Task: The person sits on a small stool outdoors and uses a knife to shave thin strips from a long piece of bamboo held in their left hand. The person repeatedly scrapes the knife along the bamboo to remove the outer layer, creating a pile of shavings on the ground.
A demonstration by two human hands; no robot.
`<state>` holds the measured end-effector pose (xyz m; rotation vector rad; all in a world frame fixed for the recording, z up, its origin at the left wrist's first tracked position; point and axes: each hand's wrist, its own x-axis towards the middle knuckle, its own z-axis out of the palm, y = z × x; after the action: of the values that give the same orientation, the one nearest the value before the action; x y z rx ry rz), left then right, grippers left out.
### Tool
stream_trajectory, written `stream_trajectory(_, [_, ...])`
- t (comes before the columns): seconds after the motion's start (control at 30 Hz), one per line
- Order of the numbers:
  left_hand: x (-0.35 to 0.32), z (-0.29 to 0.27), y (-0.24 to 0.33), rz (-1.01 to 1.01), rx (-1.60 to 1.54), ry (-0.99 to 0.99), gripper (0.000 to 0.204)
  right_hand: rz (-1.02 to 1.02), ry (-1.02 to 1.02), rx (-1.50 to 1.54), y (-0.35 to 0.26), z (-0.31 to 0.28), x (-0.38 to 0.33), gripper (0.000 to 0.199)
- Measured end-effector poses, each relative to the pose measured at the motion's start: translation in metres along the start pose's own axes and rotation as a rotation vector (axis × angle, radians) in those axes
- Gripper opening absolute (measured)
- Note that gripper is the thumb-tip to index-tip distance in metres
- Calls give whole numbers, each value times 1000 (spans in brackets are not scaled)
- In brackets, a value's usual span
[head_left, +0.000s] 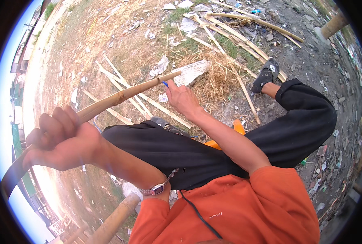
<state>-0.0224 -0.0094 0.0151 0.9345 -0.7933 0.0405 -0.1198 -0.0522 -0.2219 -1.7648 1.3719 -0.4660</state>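
A long split bamboo strip (122,96) slants up from the left edge toward the middle. My left hand (65,138) is closed round its near part, and the strip bends on below the fist at the far left. Close to the narrow far end is my right hand (183,99), its fingers closed together. A thin blue object (165,83) pokes out from them against the strip's side. The rest of that object is hidden in the hand, so its kind cannot be told. A watch (158,189) sits on my left wrist.
More bamboo strips (126,87) lie on the dry grass ahead, and a larger pile (238,38) lies at the upper right. A pale flat slab (192,72) rests beyond my right hand. Something orange (238,127) shows between my legs. Bamboo posts stand lower left and upper right.
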Motion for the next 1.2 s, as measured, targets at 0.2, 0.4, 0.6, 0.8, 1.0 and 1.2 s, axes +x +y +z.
stream_trajectory(0.2, [0,2,-4,16,19,-8,53,-39,-34,-83,2,-12,14,25])
stream_trajectory(0.4, [4,2,-5,14,-13,-32,52,105,-34,-94,69,13,37,25])
stream_trajectory(0.6, [6,-1,-7,1,-39,-79,52,-17,72,-78,68,28,48,24])
stream_trajectory(0.8, [10,-1,-11,-27,-84,-44,52,0,38,-116,70,29,59,25])
stream_trajectory(1.0, [9,-3,-8,-18,-109,-23,49,31,27,-128,94,42,68,24])
stream_trajectory(1.2, [18,-9,-13,-48,-187,-74,49,11,70,-342,124,55,88,13])
